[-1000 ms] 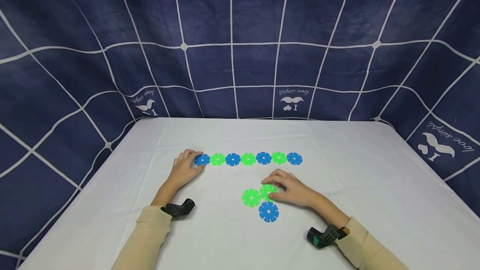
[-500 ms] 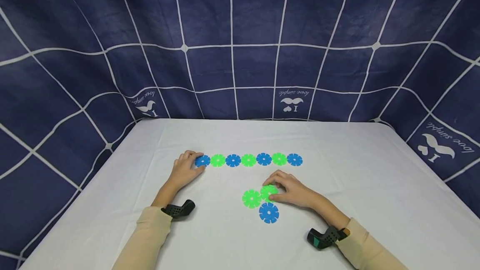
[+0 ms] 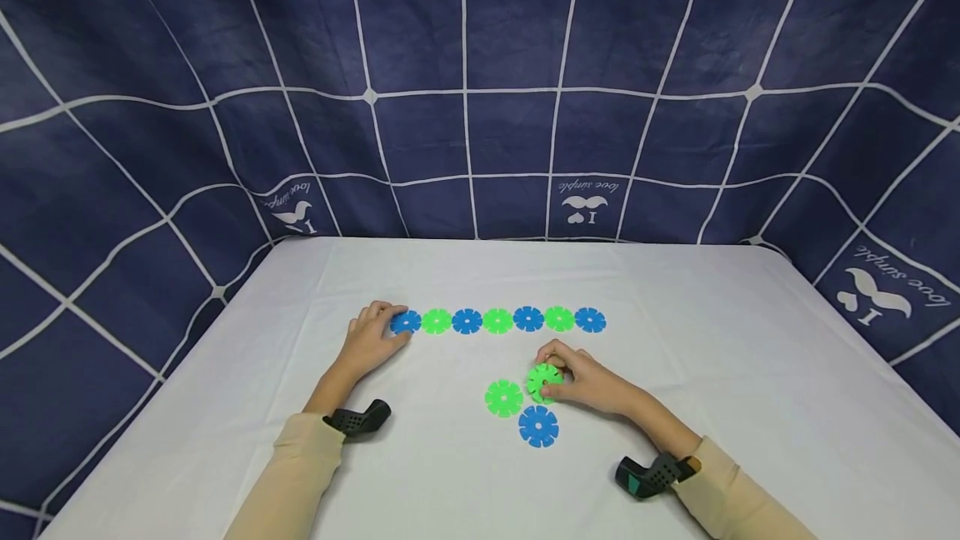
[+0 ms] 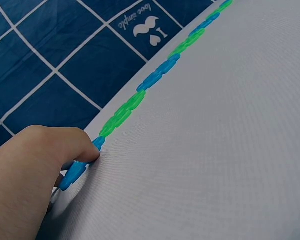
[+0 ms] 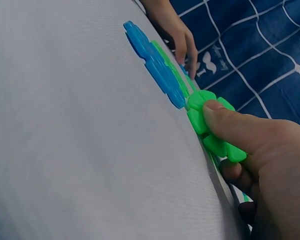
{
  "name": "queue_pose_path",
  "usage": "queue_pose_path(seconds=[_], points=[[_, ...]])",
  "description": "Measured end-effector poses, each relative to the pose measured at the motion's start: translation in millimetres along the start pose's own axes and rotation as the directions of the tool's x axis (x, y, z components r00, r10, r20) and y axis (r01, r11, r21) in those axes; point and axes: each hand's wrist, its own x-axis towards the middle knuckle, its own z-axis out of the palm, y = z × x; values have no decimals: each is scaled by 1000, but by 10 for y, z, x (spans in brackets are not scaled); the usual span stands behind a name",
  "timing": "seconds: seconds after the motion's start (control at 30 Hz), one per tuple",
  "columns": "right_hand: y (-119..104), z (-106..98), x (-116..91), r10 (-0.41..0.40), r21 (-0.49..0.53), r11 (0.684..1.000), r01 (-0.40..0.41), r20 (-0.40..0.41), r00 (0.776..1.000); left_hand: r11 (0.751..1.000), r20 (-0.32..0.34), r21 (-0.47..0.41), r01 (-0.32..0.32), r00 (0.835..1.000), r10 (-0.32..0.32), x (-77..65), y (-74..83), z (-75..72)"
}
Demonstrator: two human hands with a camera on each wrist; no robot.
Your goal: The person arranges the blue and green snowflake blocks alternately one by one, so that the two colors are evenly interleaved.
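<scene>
The left hand (image 3: 369, 338) holds the blue snowflake disc (image 3: 406, 322) at the left end of a row, its thumb and fingers at the disc's edges. In the left wrist view that blue disc (image 4: 74, 174) lies flat on the cloth, partly hidden by the thumb. The right hand (image 3: 591, 378) pinches a green snowflake disc (image 3: 542, 377). Its thumb lies on the face of this green disc (image 5: 196, 119) in the right wrist view, and the disc is tilted off the cloth. Close by lie a loose green disc (image 3: 503, 398) and a loose blue disc (image 3: 538, 426).
Alternating blue and green discs run rightward from the left hand, among them a green disc (image 3: 437, 322) and, at the right end, a blue disc (image 3: 590, 320). A white cloth (image 3: 420, 473) covers the table. Behind hangs a dark blue gridded curtain (image 3: 510, 132).
The green disc under the right hand has been tilted up and shifted slightly right, away from the loose green one. The left hand and the row look unmoved.
</scene>
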Motion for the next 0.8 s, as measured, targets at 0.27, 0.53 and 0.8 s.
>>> queue_pose_path(seconds=[0.27,0.53,0.8], points=[[-28,-37,6,81,136,987,-91,71,994,1000,-4,-2,-2,1000,2,0,-1,3],[-22,-138,-10,107,172,978,-117,63,992,1000,-5,-6,-2,1000,2,13,-11,15],[-3,-265,-28,123,147,981,-124,22,992,1000,-5,-6,-3,1000,3,9,-23,19]])
